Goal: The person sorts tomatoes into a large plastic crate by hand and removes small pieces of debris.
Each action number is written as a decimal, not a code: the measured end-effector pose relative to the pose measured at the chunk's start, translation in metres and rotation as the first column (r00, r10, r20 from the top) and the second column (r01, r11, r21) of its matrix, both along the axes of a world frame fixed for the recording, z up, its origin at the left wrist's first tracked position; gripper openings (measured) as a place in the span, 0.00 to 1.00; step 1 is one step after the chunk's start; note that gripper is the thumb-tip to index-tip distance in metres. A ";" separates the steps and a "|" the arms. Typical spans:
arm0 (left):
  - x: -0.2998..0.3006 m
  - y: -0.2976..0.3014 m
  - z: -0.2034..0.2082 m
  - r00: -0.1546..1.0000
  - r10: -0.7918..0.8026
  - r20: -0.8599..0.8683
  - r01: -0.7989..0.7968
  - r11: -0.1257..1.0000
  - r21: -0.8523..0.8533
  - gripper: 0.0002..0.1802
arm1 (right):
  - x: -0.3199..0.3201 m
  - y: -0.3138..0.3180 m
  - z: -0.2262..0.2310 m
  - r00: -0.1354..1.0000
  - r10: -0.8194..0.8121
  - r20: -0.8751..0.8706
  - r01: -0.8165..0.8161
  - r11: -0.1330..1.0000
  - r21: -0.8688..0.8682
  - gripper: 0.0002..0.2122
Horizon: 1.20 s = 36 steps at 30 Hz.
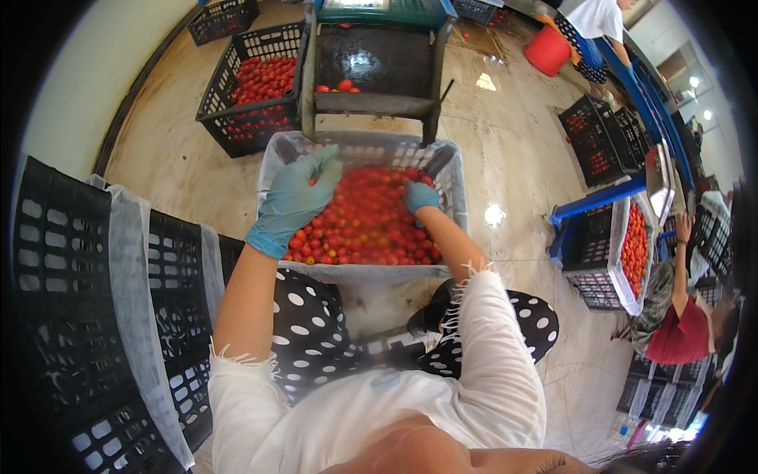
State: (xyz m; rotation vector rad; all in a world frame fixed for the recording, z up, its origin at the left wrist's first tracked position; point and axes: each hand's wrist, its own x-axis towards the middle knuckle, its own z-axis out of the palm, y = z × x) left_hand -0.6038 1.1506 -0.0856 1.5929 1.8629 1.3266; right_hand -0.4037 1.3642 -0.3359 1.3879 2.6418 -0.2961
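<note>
In front of my knees stands a crate (363,274) lined with pale sheeting, holding many small red cherry tomatoes (355,237), some of them yellowish. The tomatoes in the middle are blurred. My left hand (298,193), in a blue glove, is over the crate's left side with its fingers curled; a bit of red shows between thumb and fingers, apparently a cherry tomato. My right hand (421,197), also gloved in blue, is at the tomatoes on the right side. Its fingers are bent inward and partly hidden, so what they hold cannot be made out.
A dark metal chute (375,67) with a few tomatoes stands just beyond the crate. To its left is a black crate (237,130) of tomatoes. Stacked black crates (63,261) line my left side. Another lined crate (594,272) and people working are on the right.
</note>
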 end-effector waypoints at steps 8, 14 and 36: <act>-0.014 -0.019 -0.004 0.989 0.037 0.144 -0.032 0.999 -0.032 0.20 | -0.021 -0.017 -0.013 0.992 -0.126 -0.020 0.127 0.992 0.025 0.17; -0.014 -0.014 -0.010 0.979 0.039 0.199 -0.040 0.999 0.001 0.19 | -0.025 -0.037 0.058 0.680 -0.202 -0.705 0.005 0.963 -0.271 0.17; -0.003 -0.013 0.002 0.991 -0.049 -0.122 0.050 0.999 0.005 0.12 | -0.116 -0.142 0.382 0.180 0.555 -0.812 0.017 0.824 0.567 0.18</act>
